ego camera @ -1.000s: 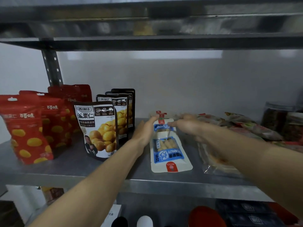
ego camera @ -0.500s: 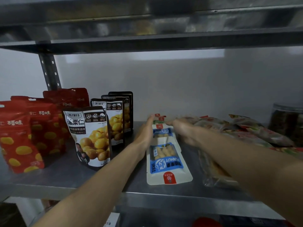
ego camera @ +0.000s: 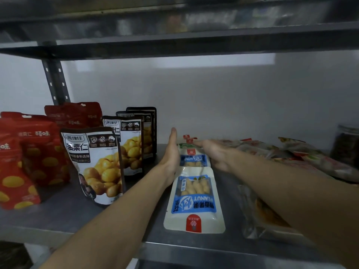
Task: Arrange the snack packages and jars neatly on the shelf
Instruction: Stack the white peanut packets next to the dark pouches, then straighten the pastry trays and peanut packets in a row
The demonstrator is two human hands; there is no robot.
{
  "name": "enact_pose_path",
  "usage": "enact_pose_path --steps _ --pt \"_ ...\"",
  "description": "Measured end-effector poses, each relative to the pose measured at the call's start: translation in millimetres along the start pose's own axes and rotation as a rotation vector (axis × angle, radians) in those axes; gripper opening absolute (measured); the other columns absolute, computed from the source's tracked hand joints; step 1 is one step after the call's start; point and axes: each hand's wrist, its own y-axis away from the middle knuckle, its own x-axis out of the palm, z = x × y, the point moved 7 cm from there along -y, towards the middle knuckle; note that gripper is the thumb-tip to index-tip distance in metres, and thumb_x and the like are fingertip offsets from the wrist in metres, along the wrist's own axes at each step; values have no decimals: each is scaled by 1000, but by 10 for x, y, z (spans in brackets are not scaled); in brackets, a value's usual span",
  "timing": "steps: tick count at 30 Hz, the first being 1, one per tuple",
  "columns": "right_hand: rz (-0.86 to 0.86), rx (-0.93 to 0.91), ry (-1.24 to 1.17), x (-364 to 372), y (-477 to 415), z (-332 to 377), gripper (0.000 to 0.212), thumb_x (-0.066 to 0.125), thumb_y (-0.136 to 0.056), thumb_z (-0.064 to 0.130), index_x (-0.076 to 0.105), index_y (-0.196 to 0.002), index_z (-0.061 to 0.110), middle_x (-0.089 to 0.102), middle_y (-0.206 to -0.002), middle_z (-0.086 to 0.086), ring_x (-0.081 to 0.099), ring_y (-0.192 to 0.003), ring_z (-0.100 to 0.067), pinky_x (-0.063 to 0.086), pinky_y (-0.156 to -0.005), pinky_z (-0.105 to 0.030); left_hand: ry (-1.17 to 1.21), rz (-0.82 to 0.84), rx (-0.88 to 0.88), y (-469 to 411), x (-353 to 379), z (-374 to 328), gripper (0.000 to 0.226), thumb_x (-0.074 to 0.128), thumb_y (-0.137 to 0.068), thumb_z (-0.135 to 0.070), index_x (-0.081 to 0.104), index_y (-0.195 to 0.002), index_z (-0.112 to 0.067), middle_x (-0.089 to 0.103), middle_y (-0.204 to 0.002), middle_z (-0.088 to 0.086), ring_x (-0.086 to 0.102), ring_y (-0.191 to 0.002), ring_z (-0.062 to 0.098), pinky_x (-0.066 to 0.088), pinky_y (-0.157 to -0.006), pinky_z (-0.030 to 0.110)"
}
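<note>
White and blue peanut packs lie flat in a row running front to back on the metal shelf [ego camera: 64, 214]. The nearest peanut pack [ego camera: 194, 200] lies at the front, a second peanut pack [ego camera: 194, 160] behind it. My left hand [ego camera: 172, 152] stands flat on edge against the left side of the rear packs. My right hand [ego camera: 215, 152] presses flat against their right side. Both hands have straight fingers and hold nothing. Black chestnut pouches [ego camera: 95, 164] stand upright to the left, red pouches [ego camera: 33, 152] further left.
Clear snack bags [ego camera: 272, 214] lie loosely on the right of the shelf, more of them [ego camera: 320, 160] piled behind. A dark jar [ego camera: 345, 144] stands at the far right. Another shelf board [ego camera: 174, 41] runs close overhead. A perforated post [ego camera: 55, 82] rises at the back left.
Both hands have flattened and closed in on the sides of the rear peanut packs, squaring them into line. The camera has moved nearer and slightly up.
</note>
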Motion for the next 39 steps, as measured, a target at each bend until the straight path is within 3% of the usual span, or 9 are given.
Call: enact_pose_path --steps 5,10,14,19,24,26,31,35,39 --pt "34 -5 0 19 -50 5 32 49 -98 30 66 -113 7 74 -104 -15 69 -101 -35 53 -93 -49 1 2 -17 92 63 -36 71 23 -93 -66 65 -102 -9 74 -76 10 70 -58 18 55 -47 24" --pt "-38 -14 40 -65 24 56 39 51 -91 46 68 -104 13 75 -97 -8 70 -88 -26 54 -89 -40 -175 -128 65 173 -62 -106 78 38 -71 -79 60 -118 -21 75 -95 5 72 -86 23 53 -87 42" --pt "-25 21 -31 -15 170 -13 37 46 -96 44 66 -99 13 73 -88 -9 68 -70 -25 55 -65 -31 -303 -121 101 380 -81 -113 57 41 -82 -64 70 -104 -20 76 -90 2 71 -87 22 50 -92 42" --pt "-113 16 16 184 346 -19 56 43 -91 57 63 -118 12 68 -114 -12 65 -102 -32 51 -95 -46 -283 -83 12 603 16 38 56 40 -88 -62 72 -99 -18 75 -88 7 72 -83 26 54 -89 42" --pt "-203 -82 236 -61 596 135 48 46 -96 48 66 -114 9 69 -109 -8 62 -94 -23 46 -82 -31 -472 -143 164 722 -20 -199 48 44 -93 -52 62 -115 -12 70 -103 1 64 -90 17 43 -73 27" --pt "-216 -212 397 -209 789 323 50 54 -93 46 61 -126 9 64 -118 -4 59 -106 -22 43 -91 -30 -701 -170 272 799 -24 -375 48 51 -93 -46 51 -130 -14 60 -120 1 56 -107 19 37 -78 25" --pt "-130 -435 1261 -503 1339 541 61 57 -91 48 43 -144 19 50 -144 -4 46 -132 -25 38 -108 -35 -1245 -79 518 975 287 -518 53 58 -87 -48 51 -132 -22 55 -130 4 52 -117 24 45 -95 37" --pt "-114 -367 1315 -852 1647 382 55 52 -93 52 50 -139 24 55 -140 -3 48 -128 -25 40 -101 -30 -1238 132 565 1187 685 -363 44 56 -87 -53 59 -123 -28 59 -127 0 53 -118 21 44 -90 30" --pt "-30 -278 1291 -1091 1785 161 49 41 -97 54 43 -143 35 46 -147 4 43 -133 -23 33 -100 -25 -1189 425 500 1426 1139 -139 51 55 -88 -55 51 -134 -33 50 -140 -10 45 -128 10 34 -94 19"
